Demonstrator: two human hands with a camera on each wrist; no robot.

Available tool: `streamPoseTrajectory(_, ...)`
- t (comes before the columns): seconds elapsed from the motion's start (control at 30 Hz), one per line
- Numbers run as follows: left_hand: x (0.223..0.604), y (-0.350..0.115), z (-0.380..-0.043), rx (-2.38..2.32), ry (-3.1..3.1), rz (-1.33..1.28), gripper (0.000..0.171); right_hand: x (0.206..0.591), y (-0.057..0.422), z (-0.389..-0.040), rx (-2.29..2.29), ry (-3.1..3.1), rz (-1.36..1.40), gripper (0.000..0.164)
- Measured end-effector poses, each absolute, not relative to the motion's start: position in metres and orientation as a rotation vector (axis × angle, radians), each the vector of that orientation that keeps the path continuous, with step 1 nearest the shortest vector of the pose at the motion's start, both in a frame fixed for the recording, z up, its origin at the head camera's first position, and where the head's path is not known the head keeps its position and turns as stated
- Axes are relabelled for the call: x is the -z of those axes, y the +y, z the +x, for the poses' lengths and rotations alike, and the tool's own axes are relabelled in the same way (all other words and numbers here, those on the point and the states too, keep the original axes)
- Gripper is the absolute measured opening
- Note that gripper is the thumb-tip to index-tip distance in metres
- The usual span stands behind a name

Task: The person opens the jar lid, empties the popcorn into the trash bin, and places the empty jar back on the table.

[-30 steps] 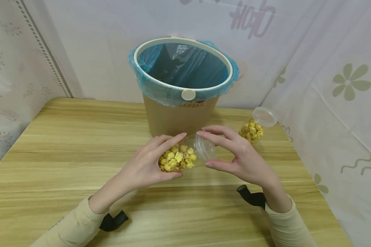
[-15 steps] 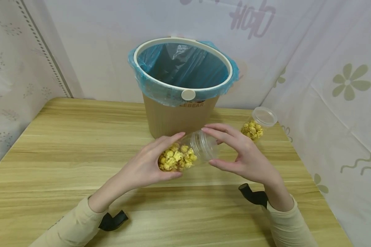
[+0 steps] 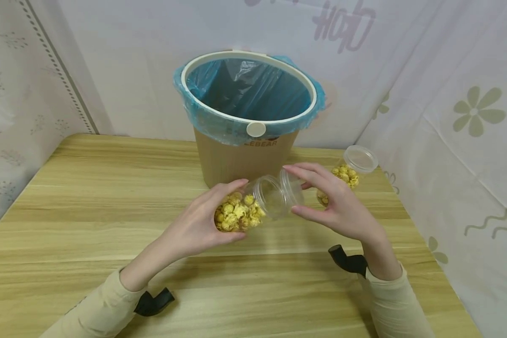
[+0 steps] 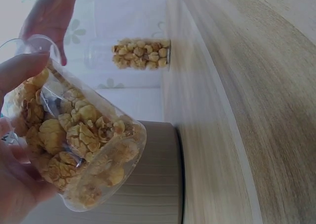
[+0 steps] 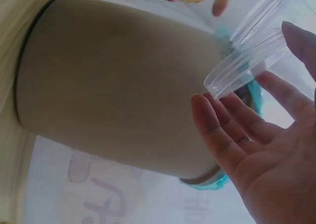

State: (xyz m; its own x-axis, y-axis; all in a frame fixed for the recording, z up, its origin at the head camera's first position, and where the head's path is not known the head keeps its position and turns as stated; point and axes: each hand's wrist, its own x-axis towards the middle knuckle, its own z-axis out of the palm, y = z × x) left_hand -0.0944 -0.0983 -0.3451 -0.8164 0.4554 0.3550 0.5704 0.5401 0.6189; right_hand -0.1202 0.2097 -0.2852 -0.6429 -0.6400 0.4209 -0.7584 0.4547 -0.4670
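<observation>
My left hand (image 3: 198, 220) grips a clear plastic jar (image 3: 238, 211) partly filled with yellow popcorn. The jar is tilted, its mouth toward the right. Between the thumb and fingers of my right hand (image 3: 338, 202) is the clear lid (image 3: 291, 188), held on edge just off the jar's rim. In the right wrist view a narrow gap shows between the lid (image 5: 247, 63) and the jar's mouth (image 5: 256, 17). Behind the right hand stands a second jar of popcorn (image 3: 346, 176), its lower part partly hidden by that hand.
A beige trash bin (image 3: 241, 162) with a blue liner bag (image 3: 215, 129) over its rim stands at the back of the wooden table (image 3: 88, 202). Patterned cloth walls (image 3: 131, 84) close off the back and sides. Black curved pieces (image 3: 154, 303) are at both wrists.
The lid has come away from the jar's mouth, as my right hand moved a little to the right and up with it. My left hand and jar have barely moved.
</observation>
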Motion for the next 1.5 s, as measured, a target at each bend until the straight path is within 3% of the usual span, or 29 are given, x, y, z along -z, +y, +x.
streamPoseTrajectory(1.5, 0.342, -0.098, -0.093, 1.218, -2.594, -0.814, 0.106, 0.350, 0.235, -0.182, -0.738, -3.068, 0.945, 0.070)
